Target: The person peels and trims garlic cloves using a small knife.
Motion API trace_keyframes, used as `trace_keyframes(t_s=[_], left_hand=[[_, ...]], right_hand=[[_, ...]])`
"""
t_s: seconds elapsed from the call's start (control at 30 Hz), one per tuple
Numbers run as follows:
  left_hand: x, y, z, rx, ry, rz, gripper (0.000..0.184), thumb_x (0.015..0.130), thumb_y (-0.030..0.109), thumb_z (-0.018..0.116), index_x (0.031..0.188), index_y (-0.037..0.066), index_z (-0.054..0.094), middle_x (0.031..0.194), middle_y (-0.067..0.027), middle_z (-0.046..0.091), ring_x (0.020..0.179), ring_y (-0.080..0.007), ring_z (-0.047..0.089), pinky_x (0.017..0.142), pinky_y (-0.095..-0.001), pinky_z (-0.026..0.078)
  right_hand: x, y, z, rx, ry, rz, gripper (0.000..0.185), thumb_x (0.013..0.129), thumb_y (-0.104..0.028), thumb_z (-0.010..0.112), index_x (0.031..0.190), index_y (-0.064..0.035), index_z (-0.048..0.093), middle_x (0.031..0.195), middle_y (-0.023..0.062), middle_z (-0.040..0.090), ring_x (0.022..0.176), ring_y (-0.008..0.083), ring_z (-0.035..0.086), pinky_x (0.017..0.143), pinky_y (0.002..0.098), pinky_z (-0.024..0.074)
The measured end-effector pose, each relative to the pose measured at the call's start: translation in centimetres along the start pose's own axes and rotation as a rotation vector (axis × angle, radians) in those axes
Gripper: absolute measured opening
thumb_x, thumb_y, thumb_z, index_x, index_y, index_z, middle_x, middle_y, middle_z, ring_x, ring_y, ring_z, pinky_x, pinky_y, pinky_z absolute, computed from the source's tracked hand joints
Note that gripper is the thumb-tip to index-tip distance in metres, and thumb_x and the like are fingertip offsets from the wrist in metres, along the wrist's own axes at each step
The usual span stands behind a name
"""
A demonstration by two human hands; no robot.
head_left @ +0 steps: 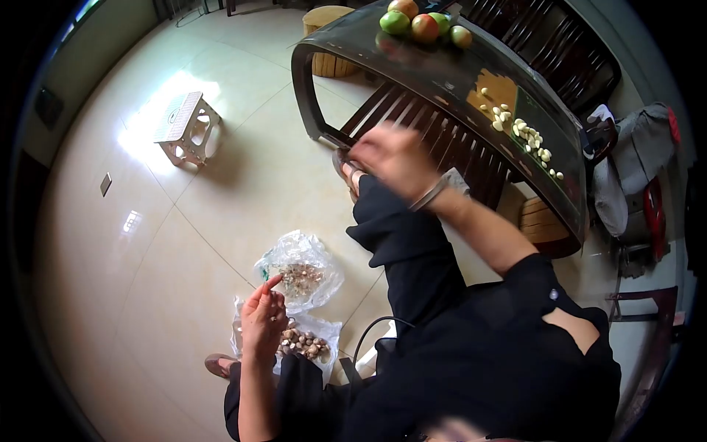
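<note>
Head view, both hands watched from my station. Left hand point(264, 324), lower left of centre: fingers partly curled, one digit extended toward the top of the frame; I cannot tell whether it pinches anything. Right hand point(398, 156), centre: motion-blurred, fingers bent inward; whether they are pressed together or hold something, I cannot tell. A bracelet point(429, 193) circles its wrist.

Brown, unpeeled-looking cloves point(303, 346) lie loose on the lower plastic bag point(330, 333), bottom centre-left, and I note the left hand overlapping this bag's left part in view. The upper plastic bag point(325, 258), just above it in the frame, bears papery scraps point(300, 278). Both bags are on the tiled floor point(169, 295).

Upper right: I log pale peeled cloves point(527, 136) scattered on the dark table point(434, 77), most of them clustered, a few strung out toward the lower right. Red and green fruits point(425, 28) sit grouped at the table's far upper end. Folding stool point(180, 121) upright, upper left.
</note>
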State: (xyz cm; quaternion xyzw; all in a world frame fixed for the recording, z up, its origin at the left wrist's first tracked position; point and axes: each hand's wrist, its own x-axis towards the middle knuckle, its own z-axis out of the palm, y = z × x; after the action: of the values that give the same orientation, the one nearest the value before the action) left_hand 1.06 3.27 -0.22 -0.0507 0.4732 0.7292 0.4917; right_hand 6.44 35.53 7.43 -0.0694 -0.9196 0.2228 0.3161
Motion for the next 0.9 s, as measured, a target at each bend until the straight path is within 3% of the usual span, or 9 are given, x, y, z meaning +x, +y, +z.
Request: trace_keyframes(t_s=[0.03, 0.13, 0.2, 0.3, 0.53, 0.6, 0.67, 0.87, 0.9], left_hand=[[0.0, -0.1, 0.3, -0.004, 0.011, 0.022, 0.033, 0.089, 0.027, 0.049, 0.113, 0.003, 0.049, 0.064, 0.0003, 0.045, 0.045, -0.0031, 0.033, 0.037, -0.0157, 0.024], [0.0, -0.1, -0.1, -0.011, 0.019, 0.048, 0.035, 0.089, 0.026, 0.048, 0.118, 0.006, 0.045, 0.065, -0.001, 0.048, 0.042, -0.0038, 0.033, 0.035, -0.0159, 0.026], [-0.2, 0.0, 0.1, -0.043, 0.001, 0.077, 0.034, 0.089, 0.027, 0.048, 0.116, 0.007, 0.046, 0.062, -0.001, 0.047, 0.04, -0.0044, 0.032, 0.035, -0.0162, 0.026], [-0.4, 0.0, -0.9, -0.109, -0.061, 0.084, 0.028, 0.089, 0.032, 0.047, 0.102, 0.008, 0.048, 0.061, -0.0002, 0.046, 0.041, -0.0054, 0.034, 0.035, -0.017, 0.026], [-0.4, 0.3, -0.4, -0.106, 0.005, 0.014, 0.026, 0.09, 0.033, 0.044, 0.098, 0.009, 0.048, 0.063, 0.001, 0.046, 0.043, -0.0054, 0.036, 0.035, -0.0166, 0.025], [-0.3, 0.7, 0.5, -0.107, 0.17, 0.005, 0.02, 0.092, 0.023, 0.043, 0.104, 0.008, 0.048, 0.072, 0.0015, 0.051, 0.048, -0.0042, 0.043, 0.04, -0.0154, 0.031], [-0.1, 0.1, -0.5, -0.067, 0.074, 0.073, 0.025, 0.092, 0.025, 0.042, 0.11, 0.009, 0.047, 0.075, -0.0006, 0.053, 0.047, -0.0049, 0.039, 0.04, -0.016, 0.027], [0.2, 0.4, -0.6, -0.181, 0.098, 0.119, 0.021, 0.091, 0.026, 0.043, 0.102, 0.009, 0.047, 0.066, -0.0034, 0.048, 0.043, -0.0072, 0.036, 0.037, -0.018, 0.025], [0.2, 0.6, -0.7, -0.191, 0.121, 0.123, 0.021, 0.091, 0.026, 0.043, 0.102, 0.009, 0.047, 0.066, -0.0034, 0.048, 0.043, -0.0072, 0.036, 0.037, -0.018, 0.025]], right_hand=[[-0.7, -1.5, 3.1, 0.148, -0.053, -0.061, 0.013, 0.074, -0.016, 0.064, 0.077, -0.0034, 0.062, 0.07, 0.0136, 0.058, 0.064, 0.0266, 0.058, 0.057, 0.0326, 0.046], [-3.3, -6.5, 9.9, 0.485, -0.57, 0.022, 0.026, 0.073, -0.022, 0.067, 0.089, -0.002, 0.061, 0.076, 0.0157, 0.06, 0.069, 0.0274, 0.059, 0.063, 0.0325, 0.0462], [-4.6, -8.7, 12.7, 0.805, -0.692, -0.01, 0.034, 0.07, -0.026, 0.07, 0.092, -0.0022, 0.061, 0.077, 0.0137, 0.06, 0.07, 0.0248, 0.058, 0.063, 0.0315, 0.0459], [-5.3, -10.3, 14.4, 0.886, -0.886, 0.008, 0.038, 0.066, -0.028, 0.074, 0.093, -0.0034, 0.061, 0.079, 0.0114, 0.059, 0.071, 0.0226, 0.056, 0.063, 0.0305, 0.0449], [-5.2, -8.7, 14.9, 0.937, -0.961, 0.068, 0.033, 0.068, -0.022, 0.071, 0.089, -0.0008, 0.059, 0.079, 0.0139, 0.058, 0.071, 0.0242, 0.056, 0.063, 0.032, 0.0446], [-5.7, -8.3, 15.7, 0.845, -0.854, -0.062, 0.029, 0.07, -0.018, 0.069, 0.09, 0.0, 0.058, 0.08, 0.0145, 0.057, 0.071, 0.0256, 0.056, 0.064, 0.0319, 0.0448], [-5.6, -8.4, 15.3, 0.85, -0.811, -0.033, 0.028, 0.071, -0.016, 0.067, 0.092, 0.0001, 0.058, 0.081, 0.0127, 0.058, 0.071, 0.0226, 0.058, 0.064, 0.0306, 0.0454], [-4.2, -9.7, 13.6, 1.123, -0.914, 0.545, 0.011, 0.08, -0.009, 0.061, 0.088, -0.0013, 0.058, 0.074, 0.0042, 0.06, 0.066, 0.0078, 0.055, 0.057, 0.0184, 0.0419], [-4.2, -9.8, 13.8, 1.154, -0.924, 0.607, 0.015, 0.079, -0.016, 0.064, 0.083, -0.0023, 0.06, 0.07, 0.0024, 0.059, 0.059, 0.0044, 0.051, 0.05, 0.0168, 0.0394]])
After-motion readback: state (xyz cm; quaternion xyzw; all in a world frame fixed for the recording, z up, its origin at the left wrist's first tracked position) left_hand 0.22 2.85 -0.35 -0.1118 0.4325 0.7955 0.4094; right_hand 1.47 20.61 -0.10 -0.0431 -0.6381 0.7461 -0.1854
